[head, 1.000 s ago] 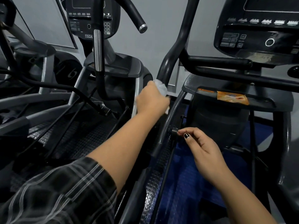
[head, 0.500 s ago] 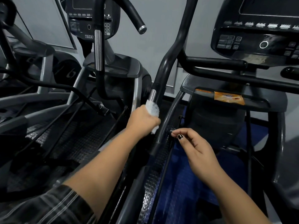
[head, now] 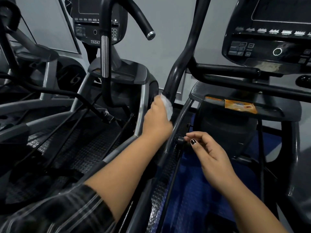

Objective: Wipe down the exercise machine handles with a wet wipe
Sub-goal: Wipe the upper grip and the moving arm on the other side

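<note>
Fingers of the left hand [head: 157, 118] clamp the wet wipe [head: 167, 105] round the elliptical handle [head: 175, 76] — keep it snug, twisting; right hand [head: 207, 153] half-curled at a knob [head: 180, 141], grip unclear.

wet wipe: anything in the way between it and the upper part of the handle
Nothing visible sits on the handle above the wet wipe, which the left hand holds against it. Only a side bar joins the handle on its right, higher up; wiping would likely have to go around that joint.
</note>
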Demonstrator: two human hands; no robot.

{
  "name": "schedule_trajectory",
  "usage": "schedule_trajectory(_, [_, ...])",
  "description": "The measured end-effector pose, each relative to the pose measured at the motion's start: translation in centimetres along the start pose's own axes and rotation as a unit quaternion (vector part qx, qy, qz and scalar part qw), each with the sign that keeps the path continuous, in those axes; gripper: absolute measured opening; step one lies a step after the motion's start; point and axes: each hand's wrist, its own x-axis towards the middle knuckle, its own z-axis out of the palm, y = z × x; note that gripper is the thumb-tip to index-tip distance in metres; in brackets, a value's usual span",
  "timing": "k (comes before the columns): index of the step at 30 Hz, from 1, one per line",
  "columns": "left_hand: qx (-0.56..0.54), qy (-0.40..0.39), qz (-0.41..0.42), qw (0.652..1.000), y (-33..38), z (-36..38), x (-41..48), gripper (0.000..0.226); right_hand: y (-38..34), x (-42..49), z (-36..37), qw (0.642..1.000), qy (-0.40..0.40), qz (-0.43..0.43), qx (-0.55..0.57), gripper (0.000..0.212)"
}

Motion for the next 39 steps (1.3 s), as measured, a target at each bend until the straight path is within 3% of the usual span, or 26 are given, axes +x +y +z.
schedule_trajectory(3, [-0.045, -0.004, -0.035, 0.998, 1.7, -0.7, 2.9, 0.049, 0.2, -0.6, -0.4, 1.0, 0.001, 0.004, -0.014, 0.025])
schedule_trajectory(5, [-0.092, -0.047, -0.028, 0.994, 1.9, -1.0, 4.3, 0.035, 0.3, -1.0, -0.5, 1.0, 0.003, 0.011, -0.021, 0.025])
schedule_trajectory(9, [-0.301, -0.193, -0.056, 0.932, 0.4, -2.0, 4.9, 0.023, 0.4, -2.4, -0.4, 1.0, 0.008, 0.016, -0.021, 0.025])
schedule_trajectory(13, [-0.297, -0.281, -0.063, 0.91, -1.3, -2.5, 3.2, 0.009, 0.6, -4.4, 0.0, 0.999, -0.001, 0.029, -0.029, 0.026])
schedule_trajectory(21, [-0.275, -0.218, -0.144, 0.926, -4.8, -0.9, -2.4, 0.013, 0.5, -6.8, 0.3, 0.999, -0.006, 0.027, -0.033, 0.026])
schedule_trajectory(25, [-0.257, -0.181, -0.131, 0.94, -5.9, -0.2, -4.2, 0.015, 0.9, -7.9, 0.5, 0.999, -0.002, 0.03, -0.016, 0.026])
schedule_trajectory(29, [-0.171, -0.126, -0.123, 0.97, -6.9, 0.7, -6.1, 0.036, 1.6, -9.3, 0.0, 0.999, 0.007, 0.033, 0.002, 0.027])
schedule_trajectory(33, [-0.101, -0.007, -0.123, 0.987, -7.2, 1.7, -8.4, 0.049, 3.4, -11.7, -0.6, 0.999, 0.027, 0.015, 0.02, 0.025])
schedule_trajectory(36, [-0.02, 0.059, -0.114, 0.991, -6.9, 2.4, -9.7, 0.052, 6.7, -15.3, -0.5, 0.998, 0.052, 0.004, 0.026, 0.025])
schedule_trajectory(39, [0.015, 0.065, -0.119, 0.991, -7.5, 2.8, -11.2, 0.048, 10.1, -20.1, 0.1, 0.998, 0.058, 0.013, 0.022, 0.028])
